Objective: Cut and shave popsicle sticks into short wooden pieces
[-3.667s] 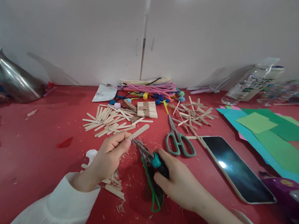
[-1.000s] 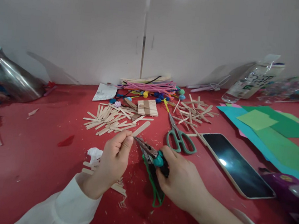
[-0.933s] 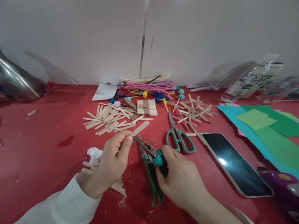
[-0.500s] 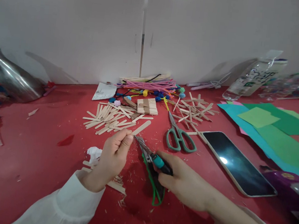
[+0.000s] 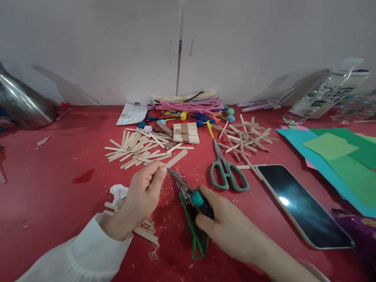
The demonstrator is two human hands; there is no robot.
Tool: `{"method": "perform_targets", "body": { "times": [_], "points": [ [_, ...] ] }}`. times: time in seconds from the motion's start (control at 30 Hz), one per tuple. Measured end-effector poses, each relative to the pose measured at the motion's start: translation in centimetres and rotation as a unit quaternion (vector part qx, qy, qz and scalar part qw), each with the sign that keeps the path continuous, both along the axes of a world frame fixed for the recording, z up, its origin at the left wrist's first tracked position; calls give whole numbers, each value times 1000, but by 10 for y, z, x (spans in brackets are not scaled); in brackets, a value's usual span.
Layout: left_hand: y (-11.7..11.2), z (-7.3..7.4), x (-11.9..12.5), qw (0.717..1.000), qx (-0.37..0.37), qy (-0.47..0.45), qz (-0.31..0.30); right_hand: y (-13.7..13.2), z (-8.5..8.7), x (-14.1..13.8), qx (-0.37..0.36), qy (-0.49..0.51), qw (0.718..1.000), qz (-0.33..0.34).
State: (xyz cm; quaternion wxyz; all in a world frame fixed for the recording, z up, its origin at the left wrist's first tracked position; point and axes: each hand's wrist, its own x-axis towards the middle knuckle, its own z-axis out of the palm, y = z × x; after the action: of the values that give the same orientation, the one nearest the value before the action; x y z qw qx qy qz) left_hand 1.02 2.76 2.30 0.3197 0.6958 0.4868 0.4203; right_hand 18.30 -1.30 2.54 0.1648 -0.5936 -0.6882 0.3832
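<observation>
My left hand [image 5: 141,194] pinches one end of a flat wooden craft stick [image 5: 176,158], which points up and to the right over the red table. My right hand [image 5: 229,227] grips a small pair of pliers [image 5: 187,191] with teal and black handles. The plier jaws touch the stick just beside my left fingertips. A green looped cord [image 5: 194,236] hangs from the pliers' handles. Wood shavings and cut stick pieces [image 5: 145,233] lie under my left wrist.
A pile of craft sticks [image 5: 136,148], a glued stick panel [image 5: 185,132], thinner sticks [image 5: 247,138] and pipe cleaners [image 5: 188,105] lie beyond. Green scissors [image 5: 227,172], a phone [image 5: 303,204], coloured paper [image 5: 348,164], a bottle [image 5: 325,95] are right. A metal vessel [image 5: 13,96] sits left.
My right hand has shifted its hold on the pliers, whose jaws stay at the stick. The view has drifted slightly. My left hand keeps its pinch on the stick.
</observation>
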Motion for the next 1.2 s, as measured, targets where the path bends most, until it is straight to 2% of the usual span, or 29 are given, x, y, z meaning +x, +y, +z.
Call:
{"method": "perform_targets", "body": {
  "times": [0.13, 0.37, 0.5, 0.63, 0.83, 1.03, 1.2],
  "points": [
    [0, 2, 1, 1000, 24, 13, -13, 0, -1, 3, -21, 47, 999, 15],
    [-3, -6, 1, 997, -36, -62, -4, -2, 2, 1, 11, -41, 999, -11],
    [-3, -7, 0, 993, -57, -100, -4, -3, 2, 1, 15, -50, 999, -7],
    [-4, -7, -2, 995, -41, -95, -18, -3, 1, 1, 1, -33, 999, 1],
    [-3, -6, -4, 993, -67, -94, -13, -2, -2, 2, -11, -11, 1000, 8],
    [-4, 1, -2, 998, -38, -59, -8, -2, -2, 2, -1, -8, 1000, 15],
    [-3, 0, -2, 998, -38, -57, -6, -2, -3, 2, -7, -9, 1000, 13]
  ]
}}
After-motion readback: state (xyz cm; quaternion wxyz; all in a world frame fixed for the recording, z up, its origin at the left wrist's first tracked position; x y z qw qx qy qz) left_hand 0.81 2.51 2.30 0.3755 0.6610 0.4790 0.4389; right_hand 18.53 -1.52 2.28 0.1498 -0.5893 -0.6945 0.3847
